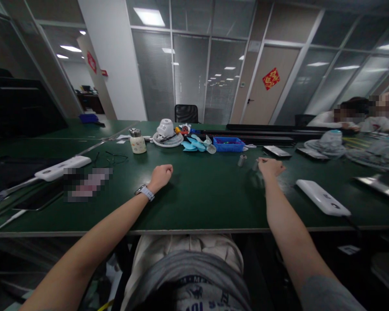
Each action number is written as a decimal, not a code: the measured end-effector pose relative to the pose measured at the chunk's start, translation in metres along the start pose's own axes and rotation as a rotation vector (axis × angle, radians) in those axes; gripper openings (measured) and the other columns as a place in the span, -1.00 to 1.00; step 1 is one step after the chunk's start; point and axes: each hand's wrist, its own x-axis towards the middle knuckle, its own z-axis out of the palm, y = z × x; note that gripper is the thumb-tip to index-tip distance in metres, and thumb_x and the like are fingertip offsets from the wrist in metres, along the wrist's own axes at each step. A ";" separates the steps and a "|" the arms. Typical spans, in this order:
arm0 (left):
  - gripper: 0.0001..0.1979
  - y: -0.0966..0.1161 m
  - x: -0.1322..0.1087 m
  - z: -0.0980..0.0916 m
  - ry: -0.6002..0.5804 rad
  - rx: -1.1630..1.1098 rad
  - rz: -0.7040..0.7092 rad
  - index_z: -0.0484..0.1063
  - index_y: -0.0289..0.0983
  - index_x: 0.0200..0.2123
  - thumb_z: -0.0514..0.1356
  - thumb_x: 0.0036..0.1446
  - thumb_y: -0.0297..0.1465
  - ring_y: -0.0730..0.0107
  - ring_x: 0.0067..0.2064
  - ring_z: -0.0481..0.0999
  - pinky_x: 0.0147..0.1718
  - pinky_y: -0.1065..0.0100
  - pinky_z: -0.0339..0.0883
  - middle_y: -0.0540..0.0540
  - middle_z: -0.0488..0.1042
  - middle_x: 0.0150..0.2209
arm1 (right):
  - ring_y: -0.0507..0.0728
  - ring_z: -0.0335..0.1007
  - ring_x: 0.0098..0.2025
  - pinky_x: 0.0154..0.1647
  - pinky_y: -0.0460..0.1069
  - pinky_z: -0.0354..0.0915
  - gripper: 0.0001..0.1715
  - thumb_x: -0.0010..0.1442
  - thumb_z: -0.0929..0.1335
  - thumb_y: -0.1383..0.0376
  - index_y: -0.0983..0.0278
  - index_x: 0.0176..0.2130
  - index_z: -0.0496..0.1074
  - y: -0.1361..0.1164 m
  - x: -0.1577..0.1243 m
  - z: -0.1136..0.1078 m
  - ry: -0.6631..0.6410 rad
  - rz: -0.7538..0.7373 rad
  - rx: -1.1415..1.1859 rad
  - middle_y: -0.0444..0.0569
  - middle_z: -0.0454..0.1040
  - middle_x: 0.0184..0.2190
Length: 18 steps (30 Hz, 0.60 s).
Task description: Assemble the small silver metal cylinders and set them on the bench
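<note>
My left hand [162, 176], with a watch on its wrist, rests on the green table in a loose fist; nothing shows in it. Farther right, my right hand [272, 167] is closed, its fingertips at a small metal cylinder [255, 164]. That cylinder is blurred and partly covered by the fingers. Just left of it, a second small metal cylinder [242, 160] stands upright on the table. Behind the cylinders is a blue plastic basket [228, 145] with small things inside. Light blue fan blades [196, 144] lie beside the basket.
A white fan part [166, 133] and a cream jar [138, 144] stand at the back. White power strips lie left [65, 167] and right [324, 198]. Glasses [116, 157] lie left. More fan parts [330, 142] sit at right, near other people. The table's front edge [194, 231] is close.
</note>
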 end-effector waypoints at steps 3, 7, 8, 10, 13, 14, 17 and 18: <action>-0.79 0.001 0.000 0.000 -0.004 0.000 -0.002 0.31 -0.21 -0.64 -0.06 -0.09 -0.45 0.33 -0.48 0.33 -0.46 0.35 0.06 -0.04 0.37 -0.60 | 0.35 0.09 0.10 0.07 0.30 -0.04 -0.50 0.20 0.24 0.06 0.24 -0.03 0.51 -0.010 -0.010 -0.005 0.143 -0.138 -0.010 0.22 0.35 0.06; -0.81 0.003 0.000 -0.002 -0.004 -0.007 -0.004 0.30 -0.21 -0.64 -0.06 -0.12 -0.45 0.32 -0.48 0.33 -0.45 0.35 0.06 -0.05 0.36 -0.60 | 0.37 -0.22 0.27 0.17 0.38 -0.23 -0.42 0.16 0.26 -0.05 0.27 -0.04 0.52 -0.031 -0.025 -0.006 0.145 -0.318 -0.091 0.20 0.07 0.26; -0.81 0.003 0.000 -0.002 -0.001 -0.008 -0.004 0.30 -0.21 -0.64 -0.06 -0.13 -0.45 0.32 -0.48 0.33 -0.45 0.35 0.06 -0.05 0.36 -0.60 | 0.38 -0.29 0.29 0.19 0.39 -0.28 -0.41 0.14 0.27 -0.07 0.28 -0.07 0.53 -0.036 -0.028 -0.004 0.128 -0.341 -0.109 0.19 0.01 0.28; -0.81 0.004 -0.001 -0.003 0.006 -0.010 -0.005 0.30 -0.21 -0.64 -0.06 -0.12 -0.44 0.33 -0.48 0.32 -0.45 0.35 0.07 -0.05 0.35 -0.61 | 0.39 -0.39 0.32 0.21 0.41 -0.36 -0.40 0.12 0.29 -0.08 0.31 -0.13 0.56 -0.042 -0.031 0.002 0.097 -0.365 -0.137 0.18 -0.06 0.31; -0.79 0.004 -0.001 -0.003 0.003 -0.007 -0.003 0.31 -0.22 -0.64 -0.06 -0.12 -0.45 0.32 -0.48 0.33 -0.45 0.35 0.08 -0.05 0.36 -0.61 | 0.40 -0.44 0.33 0.22 0.42 -0.41 -0.42 0.11 0.30 -0.07 0.32 -0.19 0.58 -0.043 -0.030 0.013 0.048 -0.363 -0.149 0.18 -0.06 0.32; -0.79 0.004 -0.001 -0.003 0.000 -0.005 -0.001 0.32 -0.22 -0.64 -0.06 -0.12 -0.45 0.32 -0.48 0.34 -0.44 0.35 0.09 -0.05 0.37 -0.61 | 0.40 -0.43 0.33 0.22 0.43 -0.42 -0.44 0.10 0.31 -0.07 0.31 -0.20 0.59 -0.042 -0.029 0.015 0.038 -0.359 -0.144 0.17 -0.04 0.31; -0.79 0.003 -0.001 -0.002 -0.006 -0.008 0.009 0.32 -0.21 -0.64 -0.06 -0.11 -0.46 0.32 -0.47 0.35 -0.43 0.35 0.10 -0.05 0.37 -0.60 | 0.38 -0.39 0.33 0.24 0.41 -0.43 -0.49 0.09 0.33 -0.05 0.30 -0.26 0.60 -0.039 -0.027 0.019 0.050 -0.349 -0.107 0.16 0.02 0.30; -0.79 0.003 -0.001 -0.002 -0.006 -0.010 0.010 0.32 -0.21 -0.63 -0.07 -0.10 -0.46 0.32 -0.47 0.35 -0.43 0.35 0.10 -0.04 0.37 -0.60 | 0.38 -0.38 0.33 0.24 0.40 -0.43 -0.50 0.08 0.33 -0.04 0.30 -0.28 0.60 -0.039 -0.028 0.018 0.061 -0.347 -0.086 0.16 0.04 0.29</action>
